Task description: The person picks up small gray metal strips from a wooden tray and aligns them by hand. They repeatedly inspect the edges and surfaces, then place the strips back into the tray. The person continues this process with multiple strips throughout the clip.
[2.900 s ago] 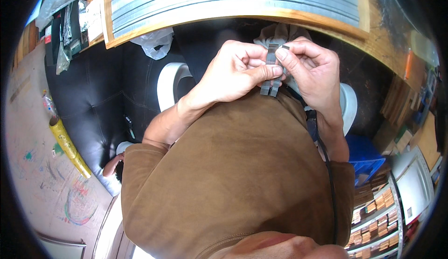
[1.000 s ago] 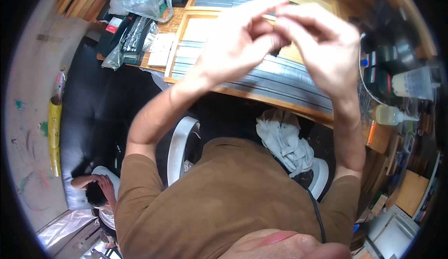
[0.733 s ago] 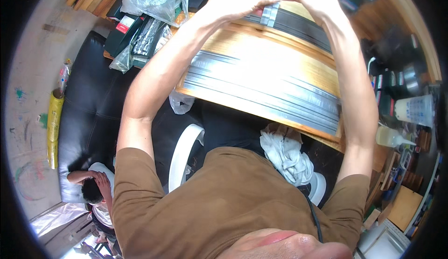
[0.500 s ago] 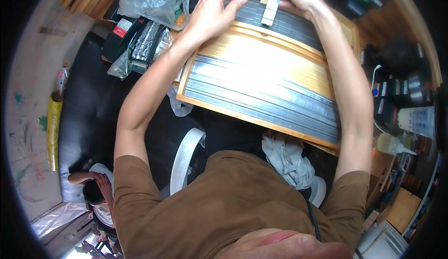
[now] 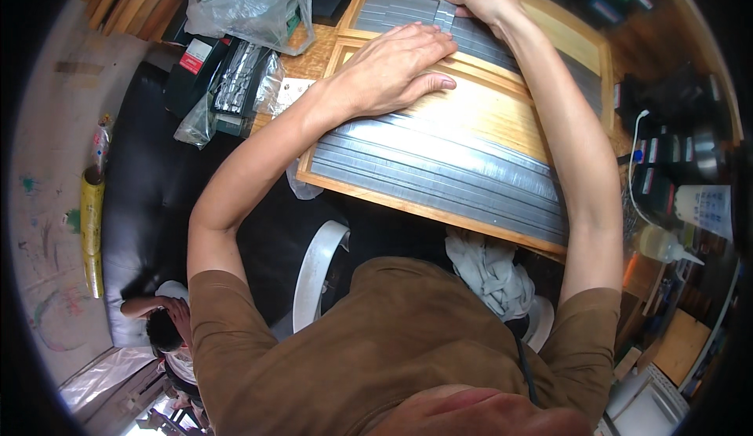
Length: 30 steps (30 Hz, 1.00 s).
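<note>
Two shallow wooden trays lie before me, a near tray and a far tray. Long grey metal strips fill the front part of the near one; more grey strips line the far one. My right hand pinches the upper end of a short, shiny segmented metal strip, which lies over the far tray's strips. My left hand is stretched flat across the rims where the trays meet. Its fingertips are close to the lower end of that short strip; whether they touch it I cannot tell.
Left of the trays are a clear plastic bag and dark boxes. A squeeze bottle and a translucent cup stand at the right. A white cloth hangs near my lap. Another person is at the lower left.
The short strip has gone from raised and tilted to lying down on the far tray's strips. My left hand has come nearer and to the right, its fingers now stretched out.
</note>
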Motion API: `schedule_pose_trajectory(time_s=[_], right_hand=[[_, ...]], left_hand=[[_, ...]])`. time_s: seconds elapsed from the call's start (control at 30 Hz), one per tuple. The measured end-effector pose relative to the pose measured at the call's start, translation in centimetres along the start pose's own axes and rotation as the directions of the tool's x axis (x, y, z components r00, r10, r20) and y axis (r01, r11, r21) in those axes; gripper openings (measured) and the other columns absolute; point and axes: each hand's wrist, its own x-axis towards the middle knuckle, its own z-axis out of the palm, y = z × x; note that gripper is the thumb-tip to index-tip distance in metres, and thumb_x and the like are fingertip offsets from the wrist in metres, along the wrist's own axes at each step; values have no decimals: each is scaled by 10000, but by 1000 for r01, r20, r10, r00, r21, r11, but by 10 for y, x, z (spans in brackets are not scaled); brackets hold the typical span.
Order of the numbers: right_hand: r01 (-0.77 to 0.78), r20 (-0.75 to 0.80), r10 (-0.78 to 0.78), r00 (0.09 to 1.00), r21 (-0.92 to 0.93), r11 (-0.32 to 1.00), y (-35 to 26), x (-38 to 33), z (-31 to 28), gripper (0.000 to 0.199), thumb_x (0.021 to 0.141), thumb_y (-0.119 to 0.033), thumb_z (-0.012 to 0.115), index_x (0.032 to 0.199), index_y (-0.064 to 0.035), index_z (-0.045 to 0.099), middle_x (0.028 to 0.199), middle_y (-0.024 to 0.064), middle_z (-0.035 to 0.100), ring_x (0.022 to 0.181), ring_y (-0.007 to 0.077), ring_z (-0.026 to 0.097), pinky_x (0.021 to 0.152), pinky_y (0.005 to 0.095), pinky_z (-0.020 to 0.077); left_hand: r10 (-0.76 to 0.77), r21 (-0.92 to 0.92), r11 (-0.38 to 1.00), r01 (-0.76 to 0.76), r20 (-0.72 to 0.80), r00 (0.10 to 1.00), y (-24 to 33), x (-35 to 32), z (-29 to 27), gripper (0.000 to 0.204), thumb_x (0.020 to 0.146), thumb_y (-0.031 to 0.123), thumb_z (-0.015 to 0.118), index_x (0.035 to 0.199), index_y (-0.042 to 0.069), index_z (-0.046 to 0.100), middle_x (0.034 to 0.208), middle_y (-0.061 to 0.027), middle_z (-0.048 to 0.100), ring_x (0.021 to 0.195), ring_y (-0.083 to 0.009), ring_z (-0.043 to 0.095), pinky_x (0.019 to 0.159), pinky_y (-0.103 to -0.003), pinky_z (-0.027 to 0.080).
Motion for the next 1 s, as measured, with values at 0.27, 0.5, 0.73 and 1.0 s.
schedule_pose_trajectory(time_s=[0.27,0.5,0.73,1.0], right_hand=[[204,-111,-267,957,-396,895,-20,-21,-3,138,836,-121,704,750,-20,742,696,129,707,650,166,664,624,336,528],[85,250,81,965,-590,803,-32,-41,-26,205,956,-142,592,958,14,725,738,20,644,609,92,546,559,258,459],[94,268,102,958,-629,771,-25,-43,-15,193,917,-114,583,957,7,728,764,40,662,614,110,561,580,282,476],[198,242,-32,970,-703,683,-31,-42,2,261,860,-153,588,950,46,732,827,160,708,773,238,669,772,360,529]], left_hand=[[-14,-8,1000,15,52,999,1,4,-4,619,984,476,596,1354,-19,567,1373,-226,582,1358,-362,497,1156,-478,374],[-22,28,999,20,48,999,-3,5,0,627,972,463,627,1341,-40,568,1315,-215,606,1277,-336,543,1095,-449,439],[-67,-56,996,67,0,998,-5,8,-2,600,968,457,644,1304,-38,602,1204,-185,633,1178,-301,579,1015,-416,480],[-92,64,994,92,-4,996,-3,5,-16,567,968,428,659,1276,-47,623,1140,-207,654,1117,-330,603,1018,-437,460]])
